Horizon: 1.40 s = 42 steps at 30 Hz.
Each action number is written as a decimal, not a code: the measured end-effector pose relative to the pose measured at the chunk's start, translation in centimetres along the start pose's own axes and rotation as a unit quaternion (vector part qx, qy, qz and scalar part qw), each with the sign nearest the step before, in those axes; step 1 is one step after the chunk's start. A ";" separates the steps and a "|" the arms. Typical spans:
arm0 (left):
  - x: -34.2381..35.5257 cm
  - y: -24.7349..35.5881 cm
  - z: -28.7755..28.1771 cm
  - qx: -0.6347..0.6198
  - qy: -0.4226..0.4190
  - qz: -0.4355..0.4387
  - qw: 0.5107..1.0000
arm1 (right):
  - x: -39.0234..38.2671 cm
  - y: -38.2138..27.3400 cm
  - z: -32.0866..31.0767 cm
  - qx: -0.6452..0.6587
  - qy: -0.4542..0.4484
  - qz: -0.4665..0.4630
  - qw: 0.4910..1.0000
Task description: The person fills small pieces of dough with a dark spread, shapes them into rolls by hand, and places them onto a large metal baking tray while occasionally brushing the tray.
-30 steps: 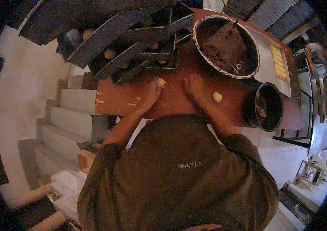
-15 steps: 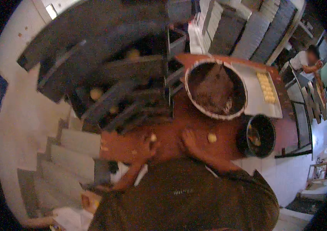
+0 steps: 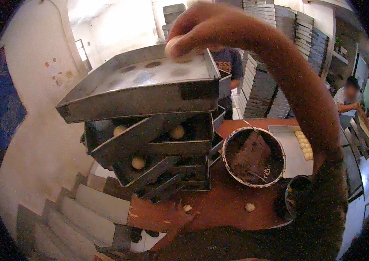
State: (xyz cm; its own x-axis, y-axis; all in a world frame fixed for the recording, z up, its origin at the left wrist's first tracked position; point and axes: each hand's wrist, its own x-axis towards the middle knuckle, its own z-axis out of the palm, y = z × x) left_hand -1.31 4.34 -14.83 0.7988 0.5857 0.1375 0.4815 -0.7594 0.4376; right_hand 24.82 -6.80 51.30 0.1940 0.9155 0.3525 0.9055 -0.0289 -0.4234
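My right hand (image 3: 197, 32) is raised above the top metal tray (image 3: 136, 98) of a tall stack, its fingers closed around a round pale dough ball (image 3: 173, 47). Dark round marks show on the tray's bare bottom. Low over the red-brown table (image 3: 223, 219), my left hand (image 3: 180, 217) has its fingers curled round a small pale dough piece (image 3: 187, 208). Another dough ball (image 3: 249, 207) lies on the table to the right. More dough balls (image 3: 138, 163) sit in the crisscrossed trays lower in the stack.
A large round tub (image 3: 224, 154) of dark brown filling (image 3: 250, 158) stands on the table. Behind it a flat tray (image 3: 288, 165) holds rows of yellowish dough pieces (image 3: 304, 145). A dark bucket (image 3: 289, 204) is at right. Two people and tall tray stacks (image 3: 275, 56) are farther back.
My right hand has risen from the table to above the top tray, now with a dough ball. The view has tilted up, showing the stack's top. My left hand stays low by the table.
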 end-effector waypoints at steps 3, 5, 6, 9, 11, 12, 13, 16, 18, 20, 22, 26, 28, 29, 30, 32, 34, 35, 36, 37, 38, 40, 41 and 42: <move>0.2 1.3 0.8 -0.060 0.044 -0.025 0.997 | 5.1 3.2 3.1 -0.149 -0.157 0.043 0.975; 0.4 -0.2 0.5 -0.056 0.035 -0.017 0.998 | 5.1 7.8 4.6 -0.187 -0.104 0.021 0.977; 0.1 -1.5 0.3 -0.051 0.031 -0.022 0.998 | 4.1 10.2 5.1 -0.203 -0.004 -0.047 0.978; 1.8 -4.0 1.6 -0.093 -0.035 -0.005 0.995 | -5.2 13.1 1.3 -0.501 0.207 -0.187 0.819; -0.8 -8.3 0.8 -0.148 -0.021 -0.111 0.983 | -9.5 16.8 9.0 -0.233 0.498 -0.119 0.827; -0.8 -9.3 0.6 -0.207 -0.026 -0.145 0.967 | -14.8 17.0 12.2 -0.074 0.534 -0.070 0.839; -1.0 -9.9 1.1 -0.288 -0.041 -0.171 0.941 | -20.0 17.4 15.2 0.069 0.572 -0.027 0.817; -3.9 -8.8 -0.2 -0.553 -0.083 -0.221 0.799 | -35.7 22.5 25.8 -0.015 0.199 0.365 0.909; -4.4 0.0 -6.9 -0.650 -0.143 -0.212 0.715 | -38.0 21.0 27.3 -0.138 0.116 0.400 0.899; -3.1 7.2 -10.6 -0.729 -0.253 -0.282 0.569 | -39.2 21.8 28.7 -0.193 0.033 0.421 0.886; -1.3 10.4 -12.4 -0.737 -0.352 -0.289 0.499 | -38.2 22.5 28.4 -0.224 -0.020 0.440 0.869; 1.1 10.2 -5.7 -0.419 -0.263 -0.012 0.869 | -36.9 24.6 29.1 -0.265 -0.079 0.389 0.879; 1.0 8.1 -3.8 -0.292 -0.233 0.052 0.926 | -35.5 24.8 29.9 -0.299 -0.102 0.349 0.882; 1.0 7.5 -4.0 -0.264 -0.255 0.034 0.930 | -34.8 24.9 30.1 -0.316 -0.111 0.327 0.883; 0.9 6.9 -4.2 -0.236 -0.277 0.014 0.932 | -35.0 24.6 30.0 -0.289 -0.086 0.340 0.891; -1.0 5.9 -5.6 -0.347 -0.144 0.052 0.925 | -35.5 23.5 28.8 -0.237 -0.038 0.366 0.899; -1.9 7.0 -8.1 -0.386 -0.113 0.003 0.916 | -36.5 23.9 28.8 -0.208 0.060 0.336 0.917; -1.8 8.0 -11.8 -0.357 -0.158 -0.066 0.918 | -37.3 23.5 30.0 -0.177 0.104 0.326 0.923; -1.6 7.7 -13.9 -0.327 -0.202 -0.129 0.914 | -37.6 23.1 30.8 -0.172 0.075 0.337 0.923; -1.9 5.7 -13.5 -0.289 -0.185 -0.066 0.937 | -37.1 23.1 30.6 -0.172 0.051 0.340 0.923; -2.3 3.6 -12.9 -0.248 -0.161 -0.007 0.955 | -36.5 23.2 30.4 -0.174 0.025 0.338 0.925; -4.3 0.5 -10.9 -0.200 -0.071 0.138 0.968 | -38.1 23.4 29.8 -0.093 -0.022 0.340 0.936; -4.6 1.0 -11.4 -0.230 -0.094 0.089 0.965 | -38.4 24.2 29.8 -0.025 -0.032 0.349 0.936; -5.1 1.7 -12.1 -0.260 -0.118 0.039 0.958 | -38.8 25.2 29.6 0.043 -0.041 0.359 0.932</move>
State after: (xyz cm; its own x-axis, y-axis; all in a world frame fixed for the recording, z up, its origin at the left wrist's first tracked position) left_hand -8.94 3.48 -3.99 0.9138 0.4060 0.0108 0.2210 -0.5193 0.8255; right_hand 28.87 -31.17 2.23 0.7046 0.7010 -0.1102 0.5195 -0.6154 -0.5928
